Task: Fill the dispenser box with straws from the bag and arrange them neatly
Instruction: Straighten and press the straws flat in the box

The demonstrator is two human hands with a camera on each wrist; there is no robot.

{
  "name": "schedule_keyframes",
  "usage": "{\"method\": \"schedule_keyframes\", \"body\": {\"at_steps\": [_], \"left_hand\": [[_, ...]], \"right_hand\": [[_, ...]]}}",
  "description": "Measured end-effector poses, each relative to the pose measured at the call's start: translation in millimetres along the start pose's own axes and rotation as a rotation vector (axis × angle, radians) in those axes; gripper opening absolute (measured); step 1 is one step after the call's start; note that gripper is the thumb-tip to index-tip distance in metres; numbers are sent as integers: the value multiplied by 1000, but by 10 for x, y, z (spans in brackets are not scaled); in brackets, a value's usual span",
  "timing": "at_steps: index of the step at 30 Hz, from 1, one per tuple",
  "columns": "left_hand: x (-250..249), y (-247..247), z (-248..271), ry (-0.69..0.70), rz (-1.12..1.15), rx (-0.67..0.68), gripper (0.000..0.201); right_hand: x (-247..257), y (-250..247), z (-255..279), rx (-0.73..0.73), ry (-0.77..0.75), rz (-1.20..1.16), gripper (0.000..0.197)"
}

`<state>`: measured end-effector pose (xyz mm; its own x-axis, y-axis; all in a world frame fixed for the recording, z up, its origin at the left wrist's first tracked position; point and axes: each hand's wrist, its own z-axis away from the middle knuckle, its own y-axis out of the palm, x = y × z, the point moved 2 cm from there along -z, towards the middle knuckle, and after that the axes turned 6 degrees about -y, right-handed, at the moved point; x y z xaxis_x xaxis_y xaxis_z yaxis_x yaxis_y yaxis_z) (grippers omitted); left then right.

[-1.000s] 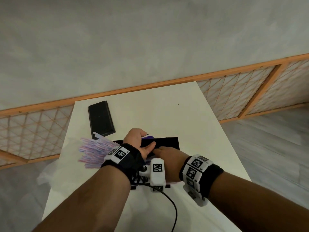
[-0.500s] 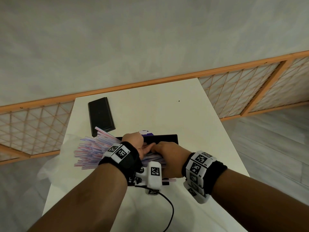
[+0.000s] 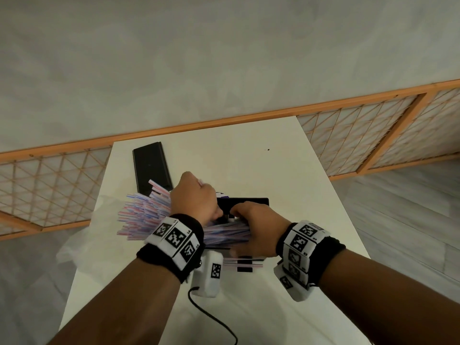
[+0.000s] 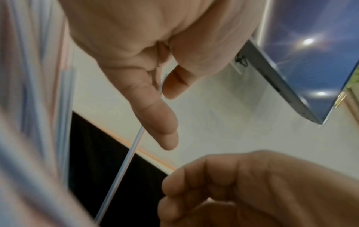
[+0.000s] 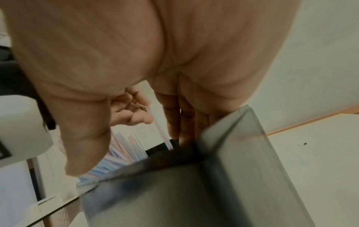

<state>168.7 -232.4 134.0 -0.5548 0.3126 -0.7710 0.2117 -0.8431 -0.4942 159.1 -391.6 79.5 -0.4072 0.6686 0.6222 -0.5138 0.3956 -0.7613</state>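
Left hand (image 3: 193,199) clasps a thick bundle of striped straws (image 3: 142,215), their loose ends fanning out beyond its wrist. Right hand (image 3: 256,230), fingers straight, presses the bundle's other end down into the dark dispenser box (image 3: 249,204) beneath both hands. The bag (image 3: 82,247) lies crumpled beside the left wrist.

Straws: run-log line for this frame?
step: loading | left hand: grips straws | right hand: on straws in dispenser box | lid: off
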Motion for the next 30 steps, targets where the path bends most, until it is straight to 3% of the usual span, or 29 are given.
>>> {"method": "schedule_keyframes", "body": {"at_steps": [3, 6, 9, 13, 16, 19, 22, 26, 30], "left_hand": [[-118, -175, 119, 74, 21, -5, 11], [-164, -295, 190, 90, 65, 25, 7], [-143, -385, 279, 105, -30, 88, 4], [-93, -566, 319, 192, -460, 161, 15], [-221, -846, 308, 308, -635, -4, 20], [-396, -1265, 280, 366, -476, -246, 18], [-221, -1583, 26, 272, -147, -310, 21], [337, -1662, -393, -18, 232, -187, 31], [681, -1443, -544, -231, 497, 92, 49]], "right_hand": [[54, -65, -25, -52, 21, -91, 85], [178, -120, -76, -110, -29, -156, 68], [289, -43, -151, -38, -40, -159, 60], [249, 211, -199, 157, 49, 2, 89], [230, 303, -173, 259, 80, 81, 111], [266, 312, -156, 262, 90, 93, 111], [302, 303, -159, 259, 105, 101, 109], [345, 315, -203, 267, 133, 71, 119], [421, 365, -363, 256, 142, 38, 124]]}}
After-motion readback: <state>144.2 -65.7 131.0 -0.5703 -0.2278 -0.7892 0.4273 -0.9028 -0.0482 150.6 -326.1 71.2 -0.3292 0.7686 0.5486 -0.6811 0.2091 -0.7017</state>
